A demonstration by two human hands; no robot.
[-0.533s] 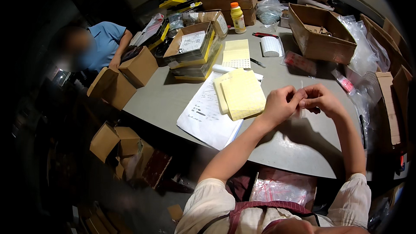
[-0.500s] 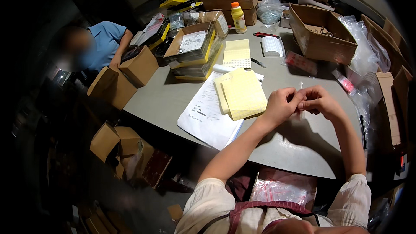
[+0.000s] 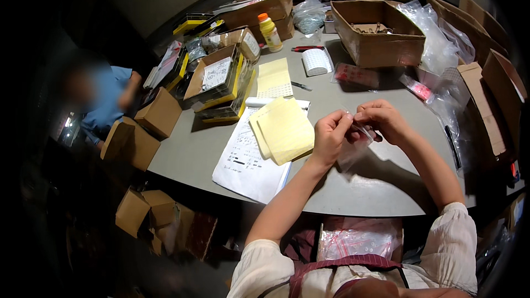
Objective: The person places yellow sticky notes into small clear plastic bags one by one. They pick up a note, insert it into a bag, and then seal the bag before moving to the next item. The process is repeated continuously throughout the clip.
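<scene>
A small clear plastic bag (image 3: 351, 157) hangs between my hands above the right part of the grey table (image 3: 381, 185). My left hand (image 3: 331, 135) pinches its upper edge between thumb and fingers. Close beside it, my right hand (image 3: 382, 118) is closed at the bag's other upper side, its fingers curled under. Whether anything lies inside the bag is too blurred to tell. Left of my left hand lie yellow paper sheets (image 3: 286, 132) on a white notepad with handwriting (image 3: 243, 157).
Behind my hands stand an open cardboard box (image 3: 381, 47), a roll of white labels (image 3: 316, 62), a bag with red contents (image 3: 356, 76) and a yellow bottle (image 3: 270, 34). Stacked boxes (image 3: 218, 85) stand at left. A person in blue (image 3: 102, 96) is beyond the table's left edge.
My view has swung, so the table things appear farther left. My fingertips have parted slightly, and the bag, a thin strip before, now hangs spread below them. The person at left has moved an arm.
</scene>
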